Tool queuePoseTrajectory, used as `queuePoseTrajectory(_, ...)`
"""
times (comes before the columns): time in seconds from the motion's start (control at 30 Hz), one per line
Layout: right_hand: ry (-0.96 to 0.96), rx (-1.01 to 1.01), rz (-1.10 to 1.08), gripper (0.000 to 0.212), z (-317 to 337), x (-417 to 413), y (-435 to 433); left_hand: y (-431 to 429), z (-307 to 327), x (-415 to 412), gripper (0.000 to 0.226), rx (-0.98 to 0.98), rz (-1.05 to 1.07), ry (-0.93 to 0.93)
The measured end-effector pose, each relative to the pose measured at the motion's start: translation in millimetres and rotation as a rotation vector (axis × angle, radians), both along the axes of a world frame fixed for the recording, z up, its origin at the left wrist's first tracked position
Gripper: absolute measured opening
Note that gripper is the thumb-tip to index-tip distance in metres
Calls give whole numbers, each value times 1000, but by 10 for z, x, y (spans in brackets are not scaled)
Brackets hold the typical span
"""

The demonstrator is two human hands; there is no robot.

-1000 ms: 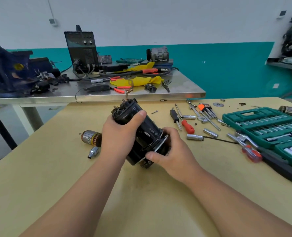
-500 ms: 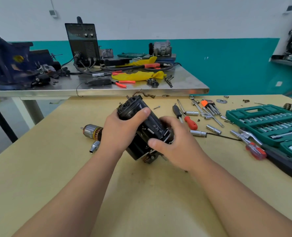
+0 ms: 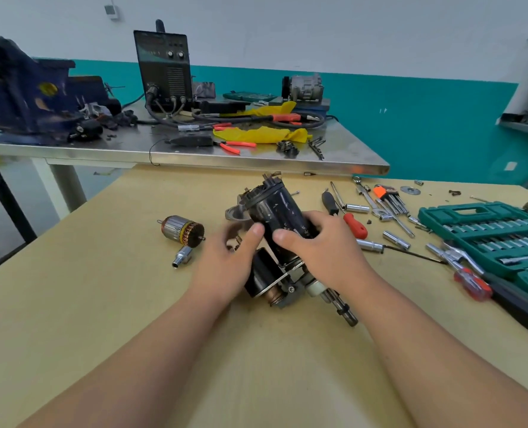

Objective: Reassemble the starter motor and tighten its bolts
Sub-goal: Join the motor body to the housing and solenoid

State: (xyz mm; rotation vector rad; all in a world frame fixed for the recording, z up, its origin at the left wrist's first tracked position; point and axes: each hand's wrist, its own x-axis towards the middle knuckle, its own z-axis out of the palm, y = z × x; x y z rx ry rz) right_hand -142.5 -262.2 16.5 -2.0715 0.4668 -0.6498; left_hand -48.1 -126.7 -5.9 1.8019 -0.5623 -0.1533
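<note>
The starter motor (image 3: 279, 213), a black cylinder with a smaller solenoid beside it, lies tilted over the yellow table (image 3: 102, 304). Its brush end points away from me and its shaft (image 3: 341, 305) points toward me. My right hand (image 3: 327, 253) grips the black housing from the right, thumb on top. My left hand (image 3: 225, 268) is blurred; its thumb presses the housing from the left and its fingers curl behind. A grey end cap (image 3: 235, 214) shows just behind the motor. A copper-wound armature (image 3: 182, 230) lies to the left.
A loose socket (image 3: 182, 256) lies near the armature. Right of the motor are a red-handled screwdriver (image 3: 355, 225), sockets, hex keys (image 3: 389, 197), a ratchet and an open green socket case (image 3: 485, 230). A steel bench (image 3: 256, 159) with a welder (image 3: 164, 69) stands behind.
The motor has turned and come down, so its shaft end now points toward me. My left hand slid from the top end down to mid-housing. My right hand moved up onto the housing.
</note>
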Motion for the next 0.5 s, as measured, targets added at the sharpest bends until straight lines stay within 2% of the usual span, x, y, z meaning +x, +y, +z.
queuePoseTrajectory(0.07, 2, 17, 5, 37, -16, 6, -17, 105, -90, -37, 47, 112, 14, 46)
queuePoseTrajectory(0.17, -4, 35, 23, 37, -17, 10, -33, 173, -159, -114, 48, 409, -59, -39)
queuePoseTrajectory(0.2, -10, 35, 30, 35, -17, 6, -30, 171, -162, -136, 47, 445, -54, -58)
queuePoseTrajectory(0.27, -31, 28, 37, 34, -4, -28, -17, 154, -153, -171, 43, 342, -61, -29)
queuePoseTrajectory(0.37, -119, 7, 44, 37, 46, -126, -17, 128, -86, -274, 35, 15, -107, 4)
queuePoseTrajectory(0.5, -323, 191, 123, 37, 97, -271, -104, 24, 125, -425, 49, -327, -89, -92)
